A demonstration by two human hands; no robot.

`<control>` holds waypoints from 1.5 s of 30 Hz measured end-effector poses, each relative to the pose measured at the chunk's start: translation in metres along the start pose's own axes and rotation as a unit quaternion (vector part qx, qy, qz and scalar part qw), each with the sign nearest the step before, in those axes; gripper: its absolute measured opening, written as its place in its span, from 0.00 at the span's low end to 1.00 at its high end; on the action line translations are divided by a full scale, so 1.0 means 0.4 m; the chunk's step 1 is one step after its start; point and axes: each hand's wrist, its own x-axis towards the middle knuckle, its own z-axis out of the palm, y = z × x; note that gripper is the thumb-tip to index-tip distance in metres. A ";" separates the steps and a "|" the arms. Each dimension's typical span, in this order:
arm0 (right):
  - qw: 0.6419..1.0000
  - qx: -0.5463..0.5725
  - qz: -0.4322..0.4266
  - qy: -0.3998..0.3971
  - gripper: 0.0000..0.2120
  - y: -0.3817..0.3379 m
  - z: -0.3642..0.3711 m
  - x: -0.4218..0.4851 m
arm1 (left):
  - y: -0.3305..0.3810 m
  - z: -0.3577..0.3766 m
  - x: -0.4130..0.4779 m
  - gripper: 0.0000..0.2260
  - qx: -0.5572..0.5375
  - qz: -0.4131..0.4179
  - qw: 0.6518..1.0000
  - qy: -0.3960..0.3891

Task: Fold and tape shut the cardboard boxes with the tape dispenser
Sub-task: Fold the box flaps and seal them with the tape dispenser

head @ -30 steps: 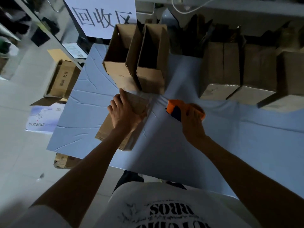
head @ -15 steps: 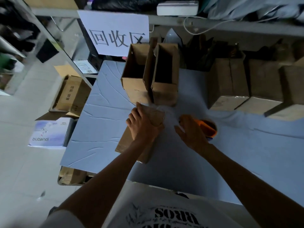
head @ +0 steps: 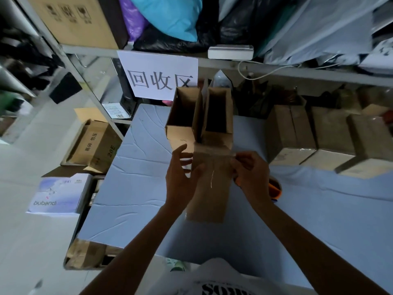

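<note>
A narrow brown cardboard box (head: 212, 188) is held up over the blue-covered table (head: 138, 188), between both hands. My left hand (head: 180, 179) lies against its left side with fingers spread and fairly straight, thumb on the front face. My right hand (head: 249, 173) has curled fingers pinching the box's upper right edge. The orange tape dispenser (head: 276, 189) lies on the table just behind my right wrist, mostly hidden by it, and neither hand holds it.
Two open upright boxes (head: 182, 116) (head: 219, 118) stand just behind the held box. A row of taped boxes (head: 291, 135) lines the back right. Shelving with a paper sign (head: 159, 77) rises behind. Cartons (head: 95, 145) sit on the floor at left.
My right hand let go of the tape dispenser and moved to the box. The box, lying flat under my left hand, is now raised between both hands. The view tilted upward.
</note>
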 end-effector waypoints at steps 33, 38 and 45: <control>0.971 -0.153 -0.154 -0.100 0.07 0.014 -0.040 0.014 | -0.001 -0.021 0.032 0.10 0.067 0.124 0.987 -0.083; 0.971 -0.155 -0.146 -0.111 0.07 0.014 -0.047 0.020 | 0.003 -0.020 0.033 0.08 0.061 0.118 0.989 -0.067; 0.972 -0.155 -0.147 -0.101 0.06 0.020 -0.047 0.027 | -0.002 -0.022 0.040 0.04 0.060 0.126 0.989 -0.057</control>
